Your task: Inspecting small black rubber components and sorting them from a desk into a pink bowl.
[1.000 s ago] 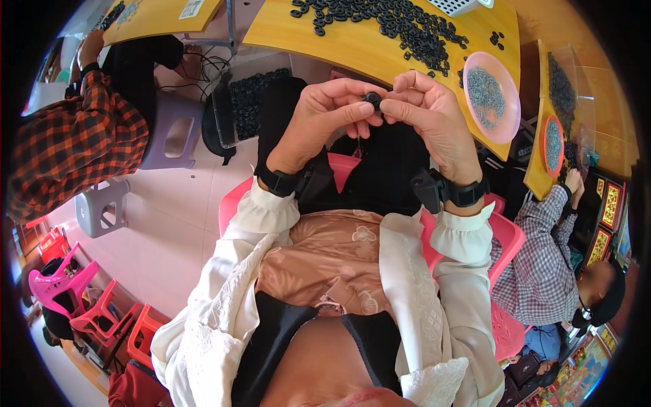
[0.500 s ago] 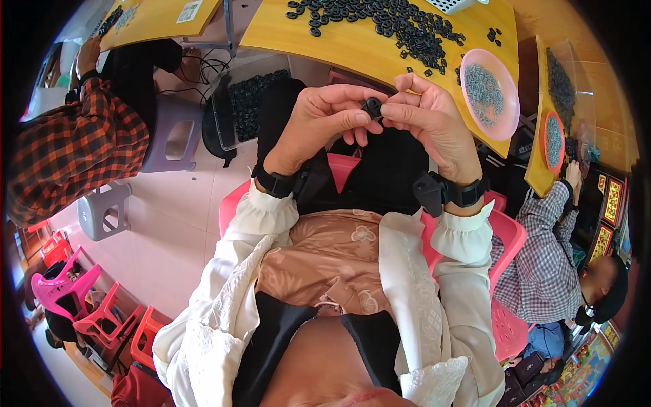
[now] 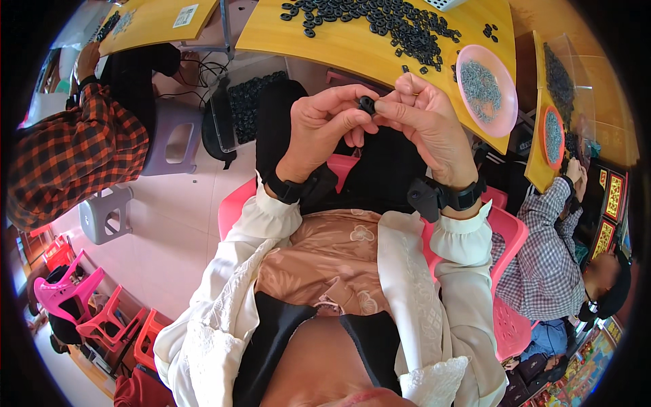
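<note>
Fingers of left hand (image 3: 324, 125) and right hand (image 3: 427, 122) pinch one small black ring (image 3: 367, 104) below the yellow table's edge (image 3: 352, 57).

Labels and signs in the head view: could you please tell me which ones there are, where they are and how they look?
White paper label: lying on the yellow table at top left, rectangular, with dark print.
Framed panels: at the right edge, beyond the co-worker in the checked shirt, rectangular, red and gold.
</note>
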`<state>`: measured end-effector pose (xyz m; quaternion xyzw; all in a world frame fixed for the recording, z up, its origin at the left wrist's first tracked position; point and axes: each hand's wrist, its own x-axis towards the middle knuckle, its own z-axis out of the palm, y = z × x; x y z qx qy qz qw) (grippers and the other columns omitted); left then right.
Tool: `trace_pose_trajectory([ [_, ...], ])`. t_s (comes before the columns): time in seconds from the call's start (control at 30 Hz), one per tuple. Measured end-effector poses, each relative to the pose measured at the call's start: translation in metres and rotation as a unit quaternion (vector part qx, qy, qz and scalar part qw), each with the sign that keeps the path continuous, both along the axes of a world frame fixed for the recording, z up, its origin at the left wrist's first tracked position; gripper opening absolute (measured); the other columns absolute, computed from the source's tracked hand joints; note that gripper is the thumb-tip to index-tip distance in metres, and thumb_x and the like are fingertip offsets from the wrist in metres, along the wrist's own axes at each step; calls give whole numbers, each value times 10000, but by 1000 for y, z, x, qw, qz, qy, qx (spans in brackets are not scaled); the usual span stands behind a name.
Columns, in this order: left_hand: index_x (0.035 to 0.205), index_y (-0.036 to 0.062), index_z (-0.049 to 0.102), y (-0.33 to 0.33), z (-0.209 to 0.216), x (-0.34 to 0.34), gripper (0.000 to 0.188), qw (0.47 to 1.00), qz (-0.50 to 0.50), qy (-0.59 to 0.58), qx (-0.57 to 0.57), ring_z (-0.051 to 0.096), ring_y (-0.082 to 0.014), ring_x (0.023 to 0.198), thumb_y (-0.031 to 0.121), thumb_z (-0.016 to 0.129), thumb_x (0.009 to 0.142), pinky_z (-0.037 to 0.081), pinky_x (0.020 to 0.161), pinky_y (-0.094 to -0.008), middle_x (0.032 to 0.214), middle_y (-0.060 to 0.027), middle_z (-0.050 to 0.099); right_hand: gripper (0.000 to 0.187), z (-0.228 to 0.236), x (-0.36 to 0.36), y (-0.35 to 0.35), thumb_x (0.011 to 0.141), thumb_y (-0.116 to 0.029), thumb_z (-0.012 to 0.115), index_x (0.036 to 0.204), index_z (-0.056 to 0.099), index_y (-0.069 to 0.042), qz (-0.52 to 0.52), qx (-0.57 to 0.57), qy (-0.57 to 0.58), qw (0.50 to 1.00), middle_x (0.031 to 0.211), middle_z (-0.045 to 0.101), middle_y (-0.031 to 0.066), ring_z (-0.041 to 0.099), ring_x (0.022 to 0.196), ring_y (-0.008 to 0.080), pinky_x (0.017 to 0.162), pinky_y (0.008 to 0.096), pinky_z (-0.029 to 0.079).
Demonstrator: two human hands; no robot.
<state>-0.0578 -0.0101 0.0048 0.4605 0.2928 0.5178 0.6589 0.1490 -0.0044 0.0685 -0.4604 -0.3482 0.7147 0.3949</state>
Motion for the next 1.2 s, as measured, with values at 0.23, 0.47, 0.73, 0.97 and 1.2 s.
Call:
trace_pose_trajectory([
  [0.23, 1237, -18, 737, -1, -1, 0, 241, 1000, 5, -10, 10, 695, -81, 644, -12, 696, 1000, 553, 571, -199, 836, -98, 782, 372, 2, -4, -5, 935, -47, 810, 912, 452, -146, -4, 18, 7, 1000, 920, 712, 32, 710, 868, 128, 767, 240, 527],
  [0.47, 1352, -18, 670, -2, -12, 9, 302, 998, 11, -52, -15, 718, -115, 733, 95, 633, 1075, 577, 644, -218, 922, -112, 774, 342, 8, -18, -3, 925, -32, 810, 903, 490, -152, -49, 54, -34, 997, 843, 677, -8, 630, 758, 69, 669, 217, 453],
  [0.73, 1389, -34, 625, 4, -8, 16, 358, 988, -30, -136, -73, 710, -145, 722, 204, 546, 1133, 565, 651, -230, 908, -109, 756, 225, -10, -16, 5, 938, -41, 799, 969, 589, -114, -49, 48, 60, 996, 854, 695, -5, 639, 764, 69, 702, 219, 501],
  [0.97, 1220, 4, 681, 25, -30, 1, 269, 968, 196, -30, -154, 655, -97, 667, 229, 572, 1120, 505, 611, -213, 876, -75, 750, 114, -61, 8, -5, 977, -98, 770, 1016, 698, -19, -46, 140, -183, 972, 906, 726, -5, 630, 786, 46, 729, 212, 504],
  [1.2, 1500, 3, 415, 45, -77, -39, 496, 890, 408, -67, -194, 690, -148, 781, 260, 577, 1108, 500, 639, -240, 1137, -138, 745, 145, -87, 75, -4, 959, -91, 777, 1065, 737, 0, -122, 170, -394, 895, 896, 724, -12, 628, 787, 44, 722, 224, 510],
])
